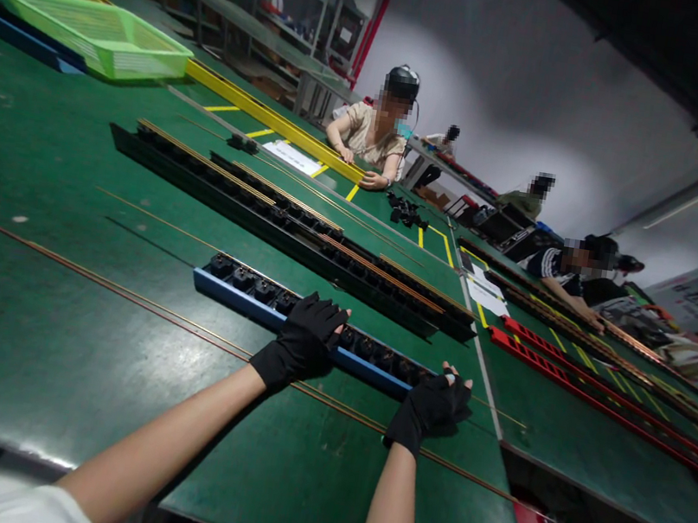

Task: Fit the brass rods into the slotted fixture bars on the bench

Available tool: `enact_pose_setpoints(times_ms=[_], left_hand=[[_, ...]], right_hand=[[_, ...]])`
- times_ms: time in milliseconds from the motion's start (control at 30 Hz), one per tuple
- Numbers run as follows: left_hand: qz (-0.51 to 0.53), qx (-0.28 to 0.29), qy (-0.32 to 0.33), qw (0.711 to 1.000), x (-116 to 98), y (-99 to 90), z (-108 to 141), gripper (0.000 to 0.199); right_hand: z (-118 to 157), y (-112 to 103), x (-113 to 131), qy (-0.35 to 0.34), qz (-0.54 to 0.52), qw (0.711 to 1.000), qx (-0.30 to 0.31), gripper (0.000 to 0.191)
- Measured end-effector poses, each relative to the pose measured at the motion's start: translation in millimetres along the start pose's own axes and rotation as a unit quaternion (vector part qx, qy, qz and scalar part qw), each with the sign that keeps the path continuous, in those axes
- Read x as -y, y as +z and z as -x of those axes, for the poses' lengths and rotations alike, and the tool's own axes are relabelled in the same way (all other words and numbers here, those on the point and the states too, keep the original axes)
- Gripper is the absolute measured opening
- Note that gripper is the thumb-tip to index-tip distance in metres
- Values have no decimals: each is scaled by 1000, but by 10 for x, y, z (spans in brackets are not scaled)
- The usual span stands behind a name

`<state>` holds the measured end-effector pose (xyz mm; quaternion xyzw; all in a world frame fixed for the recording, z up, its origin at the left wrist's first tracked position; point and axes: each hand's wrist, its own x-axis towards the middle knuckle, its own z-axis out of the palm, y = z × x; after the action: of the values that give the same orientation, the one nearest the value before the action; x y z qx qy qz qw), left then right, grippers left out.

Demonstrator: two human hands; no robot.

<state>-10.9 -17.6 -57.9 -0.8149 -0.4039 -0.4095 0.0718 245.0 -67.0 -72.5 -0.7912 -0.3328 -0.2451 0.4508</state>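
Note:
A blue channel rail (239,297) with a row of black blocks set in it lies at a slant on the green table. My left hand (307,334), in a black fingerless glove, is closed over the rail's middle, fingertips at its far edge. Near the right end my right hand (434,405), gloved the same way, grips the rail, thumb and fingers at its top. A thin brass-coloured rod (152,215) sticks out past the rail's left end, and its other end shows beyond my right hand. Long thin rods (90,280) lie on the near side, passing below both hands.
Beyond the rail lie black channel rails (220,199) with brass and copper rods. A green basket (151,48) stands at the far left, near a long yellow rail (235,96). Red rails (567,381) lie to the right. A person (371,134) sits across the table; others work further right.

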Motion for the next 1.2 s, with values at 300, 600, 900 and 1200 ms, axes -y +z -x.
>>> enact_pose_setpoints(times_ms=[300, 600, 900, 1200], left_hand=[[-8, 6, -2, 1000, -7, -13, -8, 33], [-8, -5, -3, 1000, -8, -18, -10, 31], [-8, -3, -6, 1000, -1, -6, -4, 31], [-18, -15, 4, 1000, 13, 20, 0, 30]], right_hand=[[14, -24, 43, 11, 15, 1000, 10, 49], [14, -27, 73, 16, 21, 1000, 9, 48], [16, -12, 67, 31, 19, 999, 11, 48], [-1, 14, 54, 27, -25, 999, -4, 52]])
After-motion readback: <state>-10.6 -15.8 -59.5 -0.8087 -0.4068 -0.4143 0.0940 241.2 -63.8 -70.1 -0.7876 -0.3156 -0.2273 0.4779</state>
